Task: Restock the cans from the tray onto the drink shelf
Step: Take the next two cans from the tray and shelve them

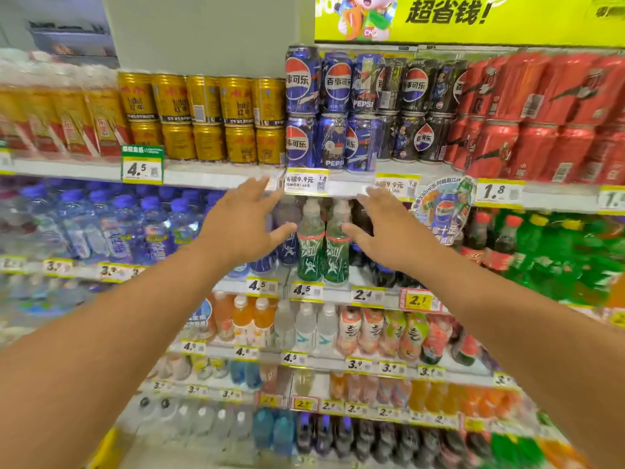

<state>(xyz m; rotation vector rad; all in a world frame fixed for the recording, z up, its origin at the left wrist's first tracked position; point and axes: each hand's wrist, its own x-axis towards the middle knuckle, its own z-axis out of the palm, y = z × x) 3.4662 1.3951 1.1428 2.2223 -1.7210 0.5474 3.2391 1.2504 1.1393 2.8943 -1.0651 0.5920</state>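
Observation:
Blue Pepsi cans (333, 110) stand stacked two high on the top drink shelf (209, 176), with gold cans (203, 118) to their left and black cans (417, 111) and red cans (541, 120) to their right. My left hand (245, 220) and my right hand (382, 228) are both raised in front of the shelf, just below the blue cans. Both hands have spread fingers and hold nothing. They flank two green bottles (323, 247) on the shelf below. No tray is in view.
Price tags (306, 181) line each shelf edge. Lower shelves hold blue water bottles (135, 225), green soda bottles (554, 252), orange and pink drink bottles (338, 328). A yellow banner (473, 18) hangs above. A round promo sign (444, 211) sticks out right of my right hand.

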